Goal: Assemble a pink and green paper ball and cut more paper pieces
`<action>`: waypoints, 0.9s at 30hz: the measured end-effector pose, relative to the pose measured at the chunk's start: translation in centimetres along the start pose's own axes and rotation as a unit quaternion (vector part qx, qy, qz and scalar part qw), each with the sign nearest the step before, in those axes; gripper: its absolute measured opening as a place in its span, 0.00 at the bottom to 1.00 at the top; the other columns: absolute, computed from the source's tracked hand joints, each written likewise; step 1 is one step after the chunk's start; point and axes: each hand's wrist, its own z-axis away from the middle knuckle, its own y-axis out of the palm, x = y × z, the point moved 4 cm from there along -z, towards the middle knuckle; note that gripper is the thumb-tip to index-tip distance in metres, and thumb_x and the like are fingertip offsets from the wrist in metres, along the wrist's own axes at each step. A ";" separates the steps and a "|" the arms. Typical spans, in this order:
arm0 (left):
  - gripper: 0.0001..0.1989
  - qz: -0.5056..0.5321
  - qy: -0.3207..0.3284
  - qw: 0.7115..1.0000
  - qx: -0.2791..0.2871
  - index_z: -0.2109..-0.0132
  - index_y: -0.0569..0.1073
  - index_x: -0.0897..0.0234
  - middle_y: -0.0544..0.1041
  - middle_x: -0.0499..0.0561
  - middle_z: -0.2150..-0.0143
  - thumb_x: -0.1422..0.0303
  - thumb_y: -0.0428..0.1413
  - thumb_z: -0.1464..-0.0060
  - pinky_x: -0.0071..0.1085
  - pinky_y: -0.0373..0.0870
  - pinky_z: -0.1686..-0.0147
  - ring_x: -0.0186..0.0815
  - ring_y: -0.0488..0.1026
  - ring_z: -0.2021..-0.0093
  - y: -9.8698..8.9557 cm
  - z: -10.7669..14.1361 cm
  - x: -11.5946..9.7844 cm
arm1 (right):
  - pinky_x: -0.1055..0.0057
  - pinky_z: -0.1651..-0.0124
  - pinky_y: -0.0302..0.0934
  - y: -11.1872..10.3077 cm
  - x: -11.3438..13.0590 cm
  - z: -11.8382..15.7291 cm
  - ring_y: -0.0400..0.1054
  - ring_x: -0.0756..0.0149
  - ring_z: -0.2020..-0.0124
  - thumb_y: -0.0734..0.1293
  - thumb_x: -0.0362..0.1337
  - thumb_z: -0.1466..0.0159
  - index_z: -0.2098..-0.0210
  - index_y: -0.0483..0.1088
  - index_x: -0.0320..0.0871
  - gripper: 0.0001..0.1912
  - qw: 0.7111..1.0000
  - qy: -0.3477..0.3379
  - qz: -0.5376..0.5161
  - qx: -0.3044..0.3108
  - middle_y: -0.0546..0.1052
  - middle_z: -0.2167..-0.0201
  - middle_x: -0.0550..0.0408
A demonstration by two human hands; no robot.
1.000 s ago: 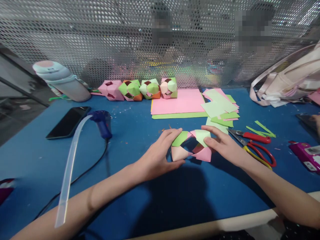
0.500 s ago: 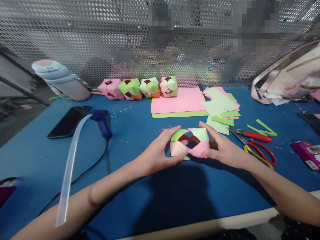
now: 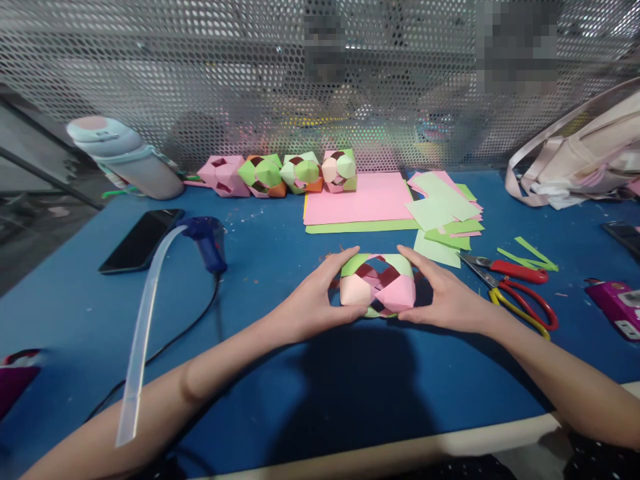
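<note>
The pink-and-green modular origami piece (image 3: 396,293) is being held on the near side of the pink paper sheet (image 3: 370,202), the left hand (image 3: 316,301) clasping its left end, the right hand (image 3: 447,293) gripping its right!

Hands (image 3: 313,303) holding folded paper (image 3: 393,292), blue table (image 3: 240,413)

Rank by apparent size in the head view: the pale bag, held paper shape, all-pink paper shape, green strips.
Largest to smallest:
Pale bag
Held paper shape
All-pink paper shape
Green strips
The held shape sits nearer the camera, so true sizes are unsure.
</note>
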 end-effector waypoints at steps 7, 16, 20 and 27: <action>0.42 0.024 -0.013 1.000 0.004 0.32 0.54 0.55 0.57 0.60 0.31 0.62 0.63 0.51 0.48 0.71 0.43 0.50 0.65 0.37 0.1 0.1 -0.3 | 0.49 0.40 0.63 0.6 -0.2 0.4 0.56 0.48 0.34 0.74 0.49 0.43 0.30 0.46 0.53 0.49 0.997 -0.043 -0.052 -0.027 0.56 0.31 0.47; 0.40 0.000 0.005 1.000 -0.001 0.32 0.54 0.54 0.58 0.59 0.32 0.60 0.62 0.48 0.45 0.71 0.43 0.47 0.64 0.37 -0.3 0.1 -0.9 | 0.46 0.39 0.62 -0.6 0.4 1.1 0.57 0.45 0.35 0.74 0.48 0.43 0.30 0.46 0.53 0.49 0.996 -0.057 -0.011 -0.070 0.59 0.33 0.45; 0.41 -0.054 0.033 0.998 0.004 0.32 0.52 0.54 0.61 0.59 0.34 0.61 0.62 0.48 0.44 0.71 0.44 0.47 0.63 0.36 -0.4 0.2 -1.1 | 0.45 0.37 0.59 -0.9 1.0 1.0 0.56 0.46 0.34 0.73 0.46 0.42 0.30 0.45 0.53 0.48 0.995 -0.084 0.017 -0.045 0.59 0.33 0.46; 0.41 -0.125 0.086 0.988 0.016 0.31 0.51 0.53 0.63 0.58 0.36 0.62 0.62 0.48 0.49 0.64 0.39 0.48 0.62 0.36 -0.4 0.2 -1.4 | 0.46 0.34 0.55 -1.6 1.4 1.4 0.54 0.48 0.33 0.72 0.43 0.40 0.30 0.41 0.53 0.48 0.985 -0.145 0.086 -0.026 0.58 0.32 0.46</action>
